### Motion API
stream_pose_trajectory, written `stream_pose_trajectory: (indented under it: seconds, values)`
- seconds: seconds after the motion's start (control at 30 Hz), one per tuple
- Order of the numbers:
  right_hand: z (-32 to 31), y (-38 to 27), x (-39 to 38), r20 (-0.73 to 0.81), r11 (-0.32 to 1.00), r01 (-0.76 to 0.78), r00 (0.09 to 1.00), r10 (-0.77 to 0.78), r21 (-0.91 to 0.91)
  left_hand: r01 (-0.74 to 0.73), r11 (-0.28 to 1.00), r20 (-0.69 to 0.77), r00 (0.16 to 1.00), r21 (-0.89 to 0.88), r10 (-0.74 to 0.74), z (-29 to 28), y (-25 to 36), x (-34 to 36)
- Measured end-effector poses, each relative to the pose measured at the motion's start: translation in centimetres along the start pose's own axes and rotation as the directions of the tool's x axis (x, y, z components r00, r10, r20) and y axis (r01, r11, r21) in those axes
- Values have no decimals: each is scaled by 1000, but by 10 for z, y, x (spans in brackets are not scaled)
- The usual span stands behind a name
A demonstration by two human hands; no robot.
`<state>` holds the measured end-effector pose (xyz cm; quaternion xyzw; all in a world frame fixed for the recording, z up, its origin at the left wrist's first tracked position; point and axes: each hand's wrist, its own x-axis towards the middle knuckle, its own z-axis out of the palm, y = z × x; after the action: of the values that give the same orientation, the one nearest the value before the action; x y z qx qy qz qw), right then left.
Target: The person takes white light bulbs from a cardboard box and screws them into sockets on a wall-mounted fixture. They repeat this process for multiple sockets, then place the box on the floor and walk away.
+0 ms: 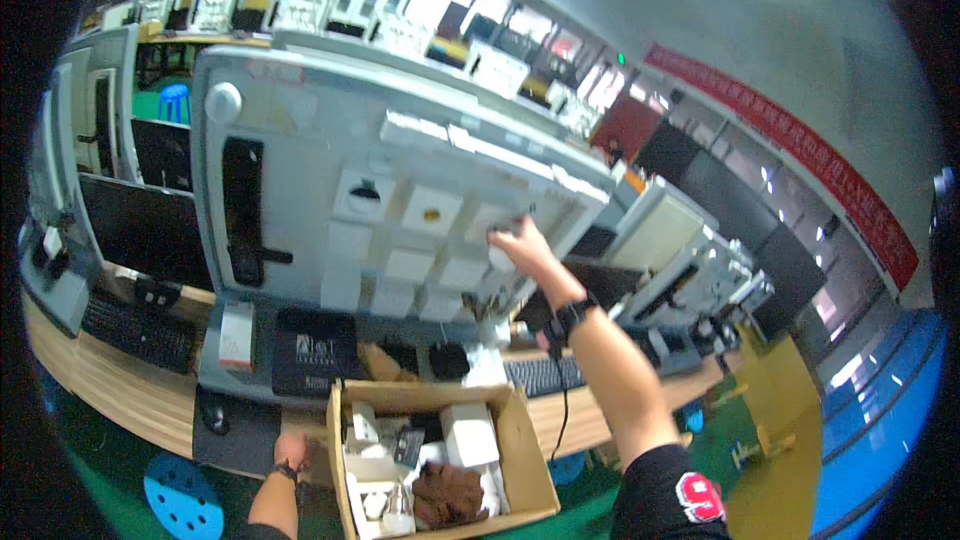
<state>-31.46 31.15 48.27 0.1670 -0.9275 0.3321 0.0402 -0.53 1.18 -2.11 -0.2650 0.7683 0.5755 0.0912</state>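
My right hand (518, 242) is raised to a grey upright panel (300, 130). Its fingers are pinched together around something small and dark, too blurred to name, at the upper right of several white square plates. One white plate (366, 196) bears a dark round piece, and the plate beside it (432, 212) has a small yellow-and-dark piece. Low at the left, my left hand (291, 450) rests at the desk edge beside an open cardboard box (540, 475); its fingers are too small to make out. White boxes, a brown crumpled item (448, 495) and a clear bulb-like piece fill the box.
Below the panel sit a black case (315, 345), a white carton (237, 335) and a keyboard (545, 375). A monitor (140, 230), another keyboard (135, 330) and a mouse (214, 415) stand at the left. A blue stool (183, 495) is under the desk's front edge.
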Motion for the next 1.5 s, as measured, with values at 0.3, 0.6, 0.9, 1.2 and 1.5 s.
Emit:
stream_pose_trajectory:
  seconds: [0.3,0.6,0.9,1.2,1.5]
  values:
    - [74,1,1,296,-50,-295,910,291,954,-271,422,101,918,865,382,-32,-83,37]
    - [38,-51,12,-75,796,238,940,-334,-557,-117,917,21,993,380,118,-31,-26,16]
    - [28,-30,2,56,759,195,977,-205,-621,-104,972,6,994,212,106,-26,18,-18]
    - [31,-31,-1,64,744,184,980,-187,-642,51,995,-4,999,85,-51,-20,10,-14]
    - [30,-7,-12,-67,826,-128,978,196,549,-42,994,-10,999,99,43,-9,4,3]
